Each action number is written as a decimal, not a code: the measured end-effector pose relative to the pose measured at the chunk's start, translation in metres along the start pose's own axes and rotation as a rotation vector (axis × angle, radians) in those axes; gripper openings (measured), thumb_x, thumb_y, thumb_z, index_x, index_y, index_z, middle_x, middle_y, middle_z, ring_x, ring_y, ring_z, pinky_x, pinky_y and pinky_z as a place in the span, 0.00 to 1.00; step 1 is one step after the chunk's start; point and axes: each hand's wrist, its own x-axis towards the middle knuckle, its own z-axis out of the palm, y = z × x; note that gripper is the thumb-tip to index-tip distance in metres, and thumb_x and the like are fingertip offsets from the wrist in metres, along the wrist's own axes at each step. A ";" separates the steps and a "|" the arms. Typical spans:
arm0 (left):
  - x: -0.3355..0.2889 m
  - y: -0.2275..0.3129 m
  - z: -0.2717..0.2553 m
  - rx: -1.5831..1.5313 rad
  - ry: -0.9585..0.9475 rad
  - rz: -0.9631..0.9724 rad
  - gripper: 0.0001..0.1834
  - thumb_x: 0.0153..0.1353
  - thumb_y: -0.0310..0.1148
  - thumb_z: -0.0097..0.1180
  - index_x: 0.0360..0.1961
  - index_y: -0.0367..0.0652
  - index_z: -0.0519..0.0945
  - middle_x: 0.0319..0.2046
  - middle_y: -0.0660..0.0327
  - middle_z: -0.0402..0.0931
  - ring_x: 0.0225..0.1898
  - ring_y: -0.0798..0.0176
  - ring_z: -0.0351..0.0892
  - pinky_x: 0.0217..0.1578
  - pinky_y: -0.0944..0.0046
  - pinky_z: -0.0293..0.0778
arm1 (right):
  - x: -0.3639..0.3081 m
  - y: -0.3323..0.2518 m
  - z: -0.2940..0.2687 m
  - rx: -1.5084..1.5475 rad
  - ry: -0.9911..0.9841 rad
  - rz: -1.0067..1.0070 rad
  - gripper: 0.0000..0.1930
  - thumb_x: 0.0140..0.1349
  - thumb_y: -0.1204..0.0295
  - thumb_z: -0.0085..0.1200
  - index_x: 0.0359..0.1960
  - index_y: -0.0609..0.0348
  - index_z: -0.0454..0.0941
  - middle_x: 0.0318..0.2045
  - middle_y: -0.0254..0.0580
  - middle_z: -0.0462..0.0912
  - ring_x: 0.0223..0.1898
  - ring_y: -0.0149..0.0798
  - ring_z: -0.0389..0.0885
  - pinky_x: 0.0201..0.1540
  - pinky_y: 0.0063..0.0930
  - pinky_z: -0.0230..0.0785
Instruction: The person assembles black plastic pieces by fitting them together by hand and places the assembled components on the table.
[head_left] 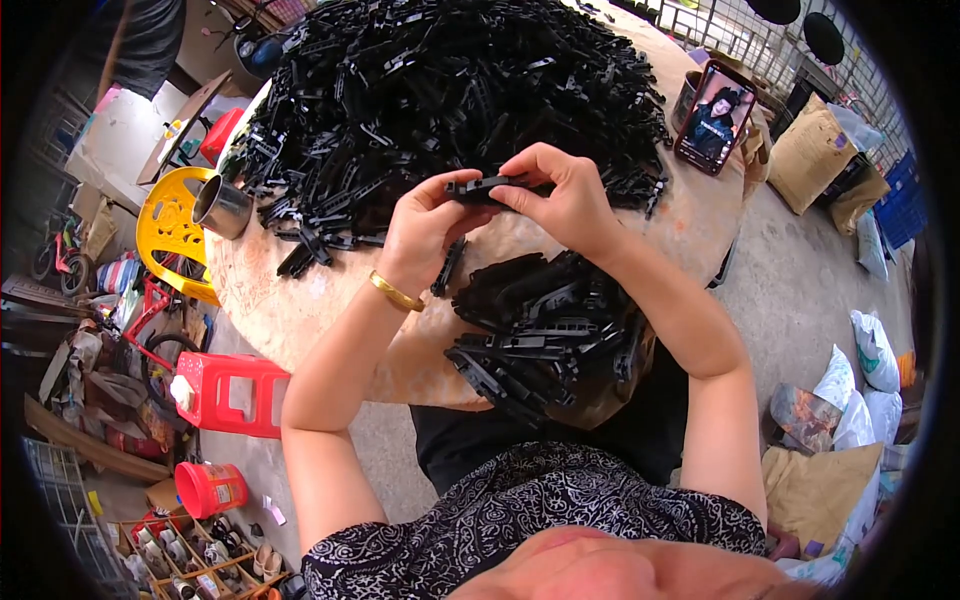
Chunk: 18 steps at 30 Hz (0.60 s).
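Observation:
Between my two hands is a slim black plastic part (pixel 478 187), held level above the near side of the table. My left hand (pixel 425 222) pinches its left end; a gold bangle circles that wrist. My right hand (pixel 562 195) grips the right end between thumb and fingers, hiding part of it. Behind them rises a large heap of similar black plastic parts (pixel 440 90). Below my hands, close to my body, a smaller pile of black parts (pixel 540 330) lies at the table's front edge, partly over a brown bag or sheet.
The round table (pixel 300 310) has a pale, worn top. A metal cup (pixel 222 207) stands at its left edge, and a phone (pixel 715 117) is propped up on the right. Left are a yellow chair (pixel 165 225), a red stool (pixel 235 395) and a red bucket (pixel 211 488); sacks (pixel 812 155) stand right.

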 end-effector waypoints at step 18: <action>-0.011 0.014 0.008 0.854 0.116 0.468 0.15 0.49 0.21 0.64 0.41 0.36 0.80 0.25 0.63 0.80 0.24 0.76 0.74 0.27 0.75 0.71 | 0.005 0.007 -0.011 -0.169 -0.198 -0.118 0.19 0.49 0.72 0.66 0.43 0.65 0.76 0.33 0.43 0.82 0.33 0.32 0.81 0.37 0.24 0.72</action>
